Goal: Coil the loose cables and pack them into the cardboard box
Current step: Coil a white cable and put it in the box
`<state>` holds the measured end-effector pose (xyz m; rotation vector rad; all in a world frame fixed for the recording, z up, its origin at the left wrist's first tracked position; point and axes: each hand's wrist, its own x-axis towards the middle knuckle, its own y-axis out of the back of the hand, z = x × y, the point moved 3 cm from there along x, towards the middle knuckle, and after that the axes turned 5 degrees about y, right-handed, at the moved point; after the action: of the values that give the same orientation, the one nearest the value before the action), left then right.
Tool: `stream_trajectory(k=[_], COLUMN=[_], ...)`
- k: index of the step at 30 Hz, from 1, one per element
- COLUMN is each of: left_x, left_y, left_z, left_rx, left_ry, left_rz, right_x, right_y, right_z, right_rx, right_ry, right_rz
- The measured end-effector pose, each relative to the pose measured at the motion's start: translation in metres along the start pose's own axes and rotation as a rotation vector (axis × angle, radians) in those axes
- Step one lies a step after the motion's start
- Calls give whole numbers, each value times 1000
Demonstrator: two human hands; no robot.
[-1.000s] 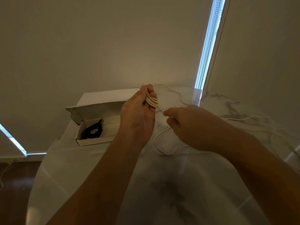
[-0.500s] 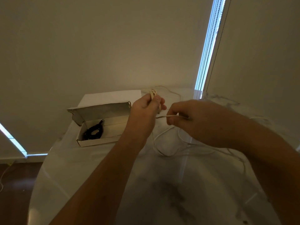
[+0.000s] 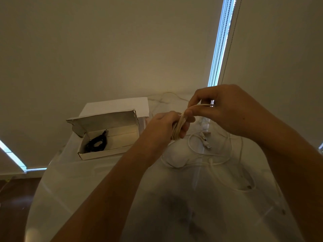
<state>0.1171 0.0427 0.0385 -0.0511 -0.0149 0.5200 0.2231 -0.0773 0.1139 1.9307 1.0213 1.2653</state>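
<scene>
Left hand [image 3: 164,125] up over the table [image 3: 73,180], fingers curled tight round a small coil [image 3: 177,131] of white cable; the loops stick out of the fist at its 3 o'clock side. Right hand [image 3: 225,110] sits at 2 o'clock of the left, nearly touching it. Its thumb and forefinger are pinched together on a strand [image 3: 202,105] that runs from the coil top across to the right. Other right fingers are bent; how firmly they bear on the strand I cannot tell in this dim light.

Loose cable [image 3: 197,154] lies slack on the table at 5 o'clock of the coil, in broad overlapping loops. A USB plug [image 3: 208,145] rests among them, metal end pointing to about 5 o'clock. More strands trail off toward 4 o'clock along the table's right side.

Box [image 3: 104,152] stands open at 9 o'clock of the left hand, well apart from it, lid flap raised at the back. A black coil [image 3: 97,143] lies inside, in the left half. The right half of the box floor shows bare card.

A thin bright window strip [image 3: 218,46] runs up from 12 o'clock of the hands.
</scene>
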Motion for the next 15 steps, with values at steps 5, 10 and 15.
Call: stream_trajectory(k=[5,10,15], left_x=[0,1,2], left_y=[-2,-2,-2], left_z=[1,0,1], left_rx=[-145,-242,-280], left_ry=[-4,26,35], left_rz=[-52,-97,-115], right_x=[2,4,6], right_y=[2,-3,-11], right_z=[18,30,35], right_rx=[60,107,179], right_ry=[-37,-52,-68], right_rz=[43,66,40])
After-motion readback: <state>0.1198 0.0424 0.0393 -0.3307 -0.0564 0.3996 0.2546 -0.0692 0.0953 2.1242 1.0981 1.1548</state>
